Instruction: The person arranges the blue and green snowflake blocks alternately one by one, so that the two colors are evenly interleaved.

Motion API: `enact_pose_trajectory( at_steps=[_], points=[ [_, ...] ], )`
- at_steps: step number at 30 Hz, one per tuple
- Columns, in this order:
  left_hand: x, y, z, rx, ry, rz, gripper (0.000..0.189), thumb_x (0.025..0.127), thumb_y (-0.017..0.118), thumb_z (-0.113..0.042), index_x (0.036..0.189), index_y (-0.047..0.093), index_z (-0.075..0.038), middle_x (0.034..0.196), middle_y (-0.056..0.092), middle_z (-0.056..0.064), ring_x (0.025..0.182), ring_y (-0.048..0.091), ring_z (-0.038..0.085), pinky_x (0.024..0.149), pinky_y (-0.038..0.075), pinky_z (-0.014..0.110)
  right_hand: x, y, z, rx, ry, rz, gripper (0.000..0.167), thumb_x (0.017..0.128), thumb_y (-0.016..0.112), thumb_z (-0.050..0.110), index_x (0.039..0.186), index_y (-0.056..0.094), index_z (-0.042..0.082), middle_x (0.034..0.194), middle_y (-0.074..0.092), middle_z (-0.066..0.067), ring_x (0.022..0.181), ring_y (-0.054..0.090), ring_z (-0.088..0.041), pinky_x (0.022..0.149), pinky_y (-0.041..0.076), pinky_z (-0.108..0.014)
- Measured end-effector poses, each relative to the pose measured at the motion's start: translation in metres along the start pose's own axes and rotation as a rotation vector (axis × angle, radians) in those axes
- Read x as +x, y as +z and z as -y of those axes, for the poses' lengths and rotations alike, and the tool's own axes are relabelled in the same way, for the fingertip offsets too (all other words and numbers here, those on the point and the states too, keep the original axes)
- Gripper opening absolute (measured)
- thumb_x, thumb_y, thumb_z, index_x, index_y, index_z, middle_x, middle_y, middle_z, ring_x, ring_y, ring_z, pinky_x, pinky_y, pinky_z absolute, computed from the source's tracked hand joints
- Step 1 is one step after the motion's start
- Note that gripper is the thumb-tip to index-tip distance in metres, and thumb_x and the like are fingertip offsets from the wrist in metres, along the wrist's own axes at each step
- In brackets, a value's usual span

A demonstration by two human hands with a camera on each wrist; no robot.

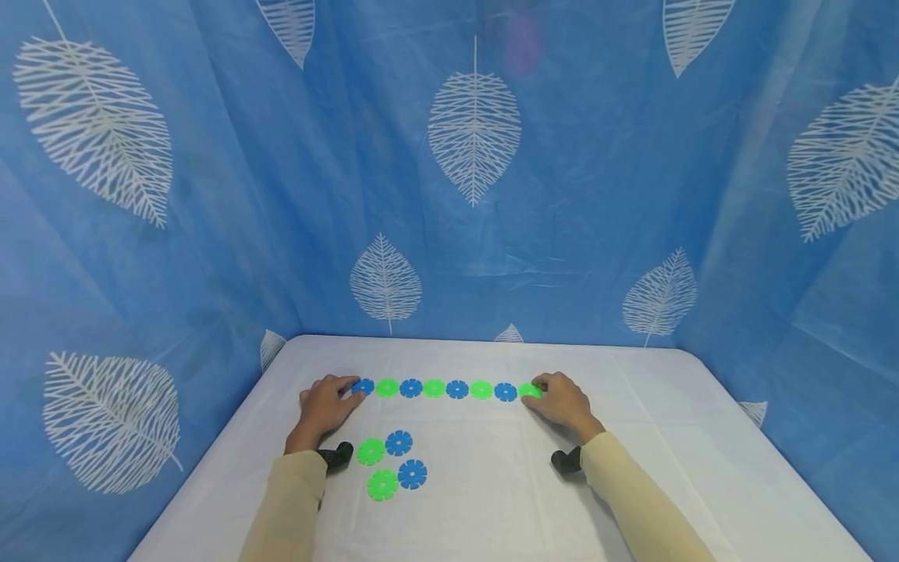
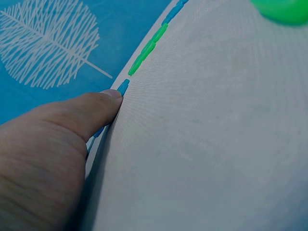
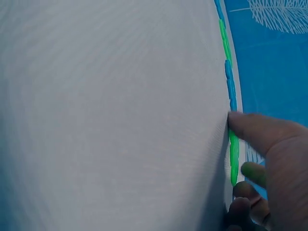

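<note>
Several flat notched plastic discs, blue and green by turns, lie in a straight row across the table. My left hand [image 1: 326,406] is at the row's left end, with thumb and forefinger about the blue disc [image 1: 363,387]. In the left wrist view the thumb touches that blue disc [image 2: 124,87]; the other fingers are hidden. At the right end, my right hand [image 1: 560,400] holds the last green disc [image 1: 529,390] between thumb and forefinger. The right wrist view shows this green disc [image 3: 234,156] edge-on, with a blue disc [image 3: 231,85] beside it.
Nearer me on the white-covered table [image 1: 485,499] lies a loose group: a green disc [image 1: 371,451], a blue disc [image 1: 399,442], a second green disc [image 1: 382,485] and a second blue disc [image 1: 412,474]. Blue leaf-patterned curtains [image 1: 562,195] enclose the table's back and sides.
</note>
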State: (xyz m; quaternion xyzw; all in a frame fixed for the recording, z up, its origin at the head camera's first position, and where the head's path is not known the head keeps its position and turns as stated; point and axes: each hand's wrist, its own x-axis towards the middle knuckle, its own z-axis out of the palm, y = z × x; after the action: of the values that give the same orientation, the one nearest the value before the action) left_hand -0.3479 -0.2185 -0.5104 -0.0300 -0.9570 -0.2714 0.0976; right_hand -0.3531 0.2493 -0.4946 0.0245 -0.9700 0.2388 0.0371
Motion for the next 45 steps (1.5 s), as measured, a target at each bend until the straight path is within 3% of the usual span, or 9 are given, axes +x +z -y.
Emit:
enact_pose_trajectory(
  at_steps=[12,17,27,36,45],
  points=[
    [0.002,0.0,0.002,0.004,-0.011,0.003,0.046,0.093,0.068,-0.042,0.133,0.067,-0.019,0.119,0.067,0.012,0.11,0.058,0.032,0.09,0.031,0.055,-0.002,-0.006,0.003,0.036,-0.036,-0.06,0.05,0.085,0.075,0.045,0.126,0.069,0.015,0.115,0.067,-0.011,0.101,0.064,-0.031,0.08,0.052,-0.05],
    [0.003,-0.002,0.002,0.003,-0.006,0.001,0.046,0.093,0.068,-0.042,0.133,0.066,-0.018,0.118,0.067,0.012,0.11,0.057,0.032,0.092,0.031,0.055,-0.001,-0.013,0.011,0.079,-0.072,-0.123,0.045,0.088,0.075,0.042,0.124,0.07,0.015,0.113,0.066,-0.011,0.093,0.064,-0.028,0.068,0.05,-0.041],
    [0.001,-0.001,0.002,0.001,-0.013,0.014,0.047,0.093,0.069,-0.041,0.133,0.066,-0.017,0.115,0.066,0.011,0.107,0.057,0.031,0.089,0.031,0.054,-0.008,-0.015,0.047,0.115,-0.136,-0.196,0.04,0.086,0.076,0.04,0.12,0.072,0.019,0.11,0.067,-0.005,0.095,0.063,-0.027,0.067,0.048,-0.038],
    [0.001,0.005,0.005,0.003,-0.007,0.007,0.049,0.093,0.068,-0.044,0.134,0.066,-0.017,0.115,0.066,0.012,0.107,0.057,0.031,0.088,0.03,0.053,-0.019,-0.023,0.079,0.215,-0.223,-0.22,0.037,0.086,0.077,0.038,0.118,0.072,0.019,0.105,0.07,-0.004,0.068,0.057,-0.012,0.06,0.046,-0.029],
    [0.004,0.003,0.004,-0.006,0.002,0.007,0.048,0.093,0.068,-0.043,0.133,0.066,-0.018,0.117,0.067,0.012,0.107,0.057,0.032,0.088,0.031,0.054,-0.034,-0.028,0.109,0.353,-0.313,-0.214,0.033,0.088,0.077,0.031,0.118,0.072,0.017,0.103,0.072,-0.009,0.063,0.057,-0.011,0.059,0.048,-0.028]
  ],
)
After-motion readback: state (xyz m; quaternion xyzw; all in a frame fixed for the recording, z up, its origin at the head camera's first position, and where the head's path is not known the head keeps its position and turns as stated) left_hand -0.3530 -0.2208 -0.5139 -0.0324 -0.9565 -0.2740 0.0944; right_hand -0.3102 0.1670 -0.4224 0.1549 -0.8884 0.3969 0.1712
